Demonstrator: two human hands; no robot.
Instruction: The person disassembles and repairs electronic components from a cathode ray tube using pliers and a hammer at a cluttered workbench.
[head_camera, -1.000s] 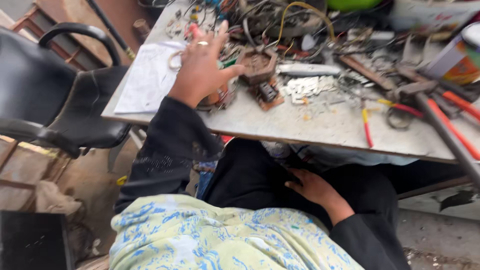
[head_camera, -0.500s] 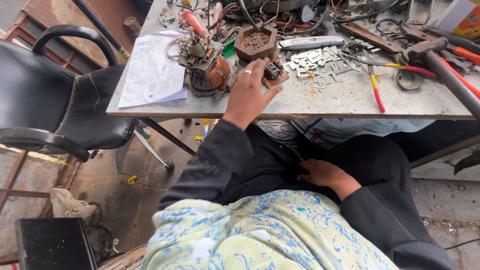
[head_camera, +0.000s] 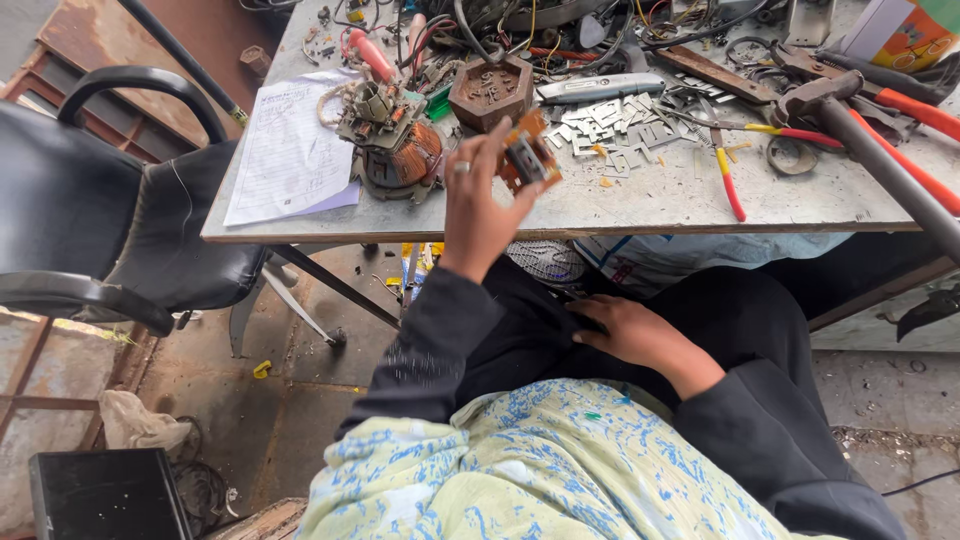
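**Small coil block pinched above the bench edge**

Your left hand has its fingertips closed around a small orange-wound transformer core, lifted just off the grey workbench near its front edge. The grip is at the fingertips only, so the core could slip, and from there it would drop past the bench edge onto your lap or the floor. Loose metal laminations lie just behind the core; a sweep of the wrist could scatter them.

Your right hand lies flat and loosely open on your lap, holding nothing.

Behind the core sits a hexagonal brown tray with small dark parts in it; I cannot tell what kind. Left of the core stands a larger copper-wound motor part, and beyond that a sheet of paper overhangs the bench edge and could slide off.
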